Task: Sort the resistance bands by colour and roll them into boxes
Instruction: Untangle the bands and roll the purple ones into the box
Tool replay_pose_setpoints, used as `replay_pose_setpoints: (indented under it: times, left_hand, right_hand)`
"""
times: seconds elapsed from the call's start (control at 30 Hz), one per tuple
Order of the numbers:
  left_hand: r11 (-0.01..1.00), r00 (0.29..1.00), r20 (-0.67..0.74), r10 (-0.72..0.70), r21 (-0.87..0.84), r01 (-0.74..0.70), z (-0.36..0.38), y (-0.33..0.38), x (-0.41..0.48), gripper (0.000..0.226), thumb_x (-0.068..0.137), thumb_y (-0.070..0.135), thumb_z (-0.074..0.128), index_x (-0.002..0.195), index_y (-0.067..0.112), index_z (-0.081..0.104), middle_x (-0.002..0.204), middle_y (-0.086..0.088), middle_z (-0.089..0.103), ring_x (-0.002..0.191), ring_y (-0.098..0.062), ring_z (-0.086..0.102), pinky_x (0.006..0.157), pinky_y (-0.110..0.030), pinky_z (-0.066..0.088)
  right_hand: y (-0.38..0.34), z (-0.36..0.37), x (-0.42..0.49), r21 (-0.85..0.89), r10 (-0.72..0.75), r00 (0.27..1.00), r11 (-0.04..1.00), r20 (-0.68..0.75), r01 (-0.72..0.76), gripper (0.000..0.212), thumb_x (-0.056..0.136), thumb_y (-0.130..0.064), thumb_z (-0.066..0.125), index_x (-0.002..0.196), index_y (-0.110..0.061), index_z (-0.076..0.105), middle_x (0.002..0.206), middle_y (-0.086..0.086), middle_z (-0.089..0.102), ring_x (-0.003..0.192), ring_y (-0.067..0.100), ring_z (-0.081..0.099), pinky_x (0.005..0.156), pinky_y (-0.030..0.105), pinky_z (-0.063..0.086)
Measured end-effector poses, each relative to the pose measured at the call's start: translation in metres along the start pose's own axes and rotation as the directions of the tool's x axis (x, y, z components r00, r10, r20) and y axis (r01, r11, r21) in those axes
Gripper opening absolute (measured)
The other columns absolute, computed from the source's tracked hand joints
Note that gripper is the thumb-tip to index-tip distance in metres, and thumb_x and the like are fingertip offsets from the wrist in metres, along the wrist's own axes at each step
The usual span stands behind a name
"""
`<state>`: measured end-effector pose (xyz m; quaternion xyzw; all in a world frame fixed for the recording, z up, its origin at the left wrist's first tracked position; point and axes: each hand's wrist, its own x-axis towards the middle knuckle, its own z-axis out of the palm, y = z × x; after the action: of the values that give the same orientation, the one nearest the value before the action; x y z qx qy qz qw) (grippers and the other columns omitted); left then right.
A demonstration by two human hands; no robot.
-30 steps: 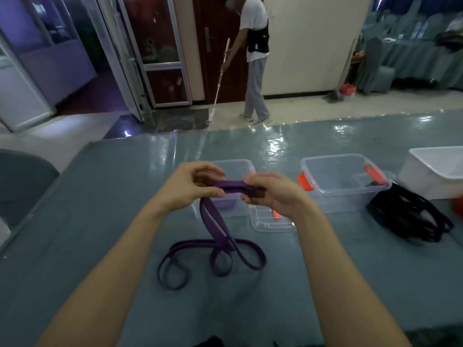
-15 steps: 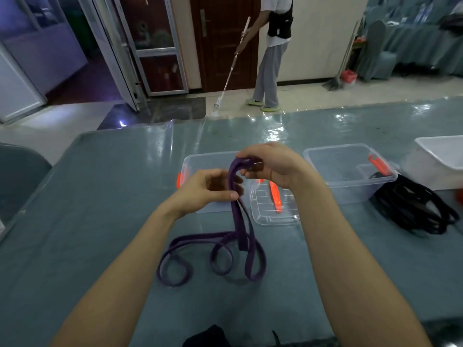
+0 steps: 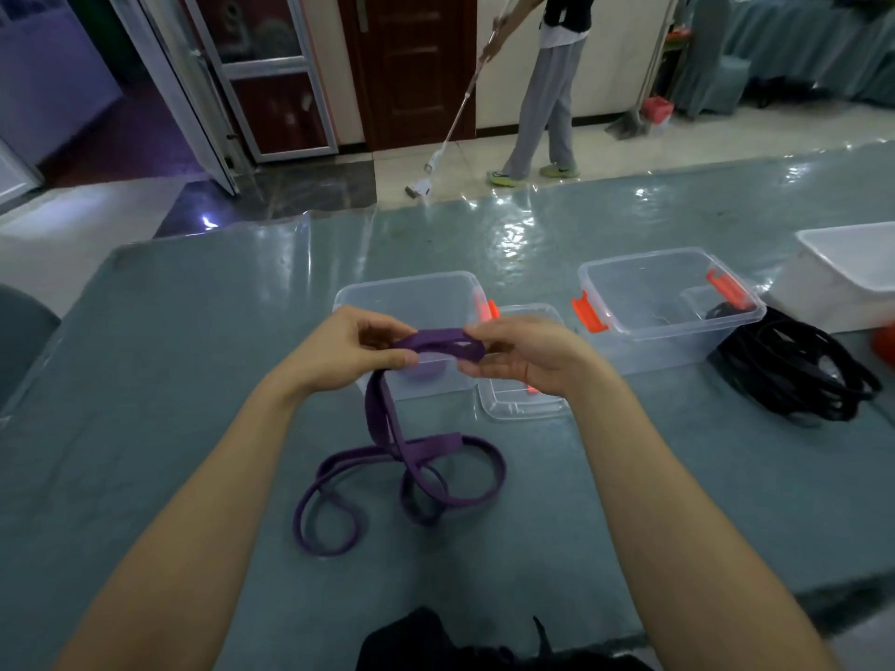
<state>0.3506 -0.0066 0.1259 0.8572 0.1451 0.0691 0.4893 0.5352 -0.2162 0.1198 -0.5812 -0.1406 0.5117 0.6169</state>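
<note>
While my left hand (image 3: 339, 353) and right hand (image 3: 525, 358) each pinch the folded end of the purple band (image 3: 436, 340) before the clear box (image 3: 411, 293), its other loops lie on the surface (image 3: 145, 380).

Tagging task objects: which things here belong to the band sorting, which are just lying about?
Job: purple flat resistance band in left hand and right hand; middle clear plastic box; right clear plastic box; black band heap.
About: person mopping; broom by wall; grey covered chair.

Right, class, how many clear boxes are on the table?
2. Left box behind the purple band; right box beside the black bands. More may lie beyond the frame.
</note>
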Motion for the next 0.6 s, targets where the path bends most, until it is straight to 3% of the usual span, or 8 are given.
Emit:
replay_pose_setpoints:
  times: [0.07, 0.13, 0.17, 0.27, 0.37, 0.5, 0.6]
  left_hand:
    - [0.990, 0.998, 0.033, -0.047, 0.132, 0.042, -0.007, -0.001, 0.004, 0.033, 0.087, 0.027, 0.092, 0.118, 0.022, 0.085, 0.105, 0.009, 0.084, 0.103, -0.011, 0.079, 0.104, -0.037, 0.061]
    - [0.967, 0.994, 0.081, -0.079, 0.250, 0.057, -0.010, 0.000, 0.007, 0.033, 0.087, 0.030, 0.092, 0.119, 0.024, 0.085, 0.104, 0.012, 0.084, 0.100, -0.010, 0.079, 0.103, -0.042, 0.061]
    - [0.957, 0.991, 0.105, -0.084, 0.286, 0.050, -0.010, 0.002, 0.010, 0.030, 0.088, 0.030, 0.091, 0.117, 0.026, 0.085, 0.101, 0.012, 0.084, 0.098, -0.011, 0.079, 0.101, -0.044, 0.062]
    - [0.943, 0.986, 0.152, -0.071, 0.333, 0.017, -0.011, 0.005, 0.016, 0.024, 0.089, 0.030, 0.090, 0.113, 0.030, 0.086, 0.095, 0.014, 0.083, 0.092, -0.007, 0.079, 0.096, -0.044, 0.062]
    - [0.952, 0.985, 0.165, -0.051, 0.306, -0.002, -0.014, 0.007, 0.021, 0.026, 0.089, 0.029, 0.090, 0.115, 0.028, 0.085, 0.098, 0.016, 0.084, 0.094, -0.005, 0.079, 0.096, -0.039, 0.063]
    - [0.973, 0.980, 0.200, -0.016, 0.227, -0.031, -0.022, 0.006, 0.025, 0.024, 0.091, 0.026, 0.088, 0.115, 0.030, 0.085, 0.101, 0.014, 0.084, 0.094, -0.005, 0.079, 0.082, -0.019, 0.059]
    - [0.984, 0.982, 0.188, -0.014, 0.179, -0.020, -0.030, 0.000, 0.023, 0.025, 0.091, 0.024, 0.088, 0.116, 0.028, 0.085, 0.103, 0.012, 0.084, 0.096, -0.007, 0.079, 0.087, -0.018, 0.059]
  right_hand:
    - [0.011, -0.003, 0.003, -0.372, -0.154, 0.985, 0.921, -0.081, 0.113, 0.018, 0.098, -0.013, 0.077, 0.111, 0.000, 0.076, 0.102, 0.018, 0.077, 0.084, 0.031, 0.079, 0.085, 0.044, 0.067]
    - [0.014, -0.004, 0.005, -0.683, -0.387, 0.917, 0.696, -0.096, 0.222, 0.016, 0.097, -0.026, 0.079, 0.111, -0.018, 0.081, 0.095, -0.005, 0.078, 0.079, 0.015, 0.074, 0.082, 0.036, 0.064]
    - [0.013, -0.003, 0.006, -0.754, -0.458, 0.888, 0.599, -0.048, 0.269, 0.017, 0.096, -0.032, 0.080, 0.111, -0.025, 0.082, 0.090, -0.013, 0.074, 0.076, 0.009, 0.068, 0.078, 0.030, 0.059]
    - [0.009, 0.004, 0.013, -0.819, -0.397, 0.904, 0.459, 0.158, 0.345, 0.035, 0.086, -0.042, 0.089, 0.118, -0.030, 0.081, 0.077, -0.013, 0.068, 0.066, 0.001, 0.058, 0.070, 0.025, 0.051]
    - [0.012, 0.015, 0.020, -0.882, -0.246, 0.945, 0.365, 0.217, 0.298, 0.047, 0.076, -0.042, 0.096, 0.116, -0.026, 0.078, 0.067, -0.010, 0.061, 0.058, 0.003, 0.053, 0.064, 0.026, 0.044]
    - [0.018, 0.017, 0.028, -0.861, -0.270, 0.941, 0.407, 0.206, 0.305, 0.034, 0.074, -0.037, 0.097, 0.091, -0.017, 0.076, 0.060, -0.009, 0.054, 0.054, 0.007, 0.045, 0.059, 0.030, 0.040]
    - [0.017, 0.012, 0.027, -0.835, -0.311, 0.935, 0.459, 0.170, 0.305, 0.030, 0.075, -0.038, 0.096, 0.091, -0.023, 0.076, 0.061, -0.012, 0.054, 0.054, 0.005, 0.046, 0.061, 0.027, 0.042]
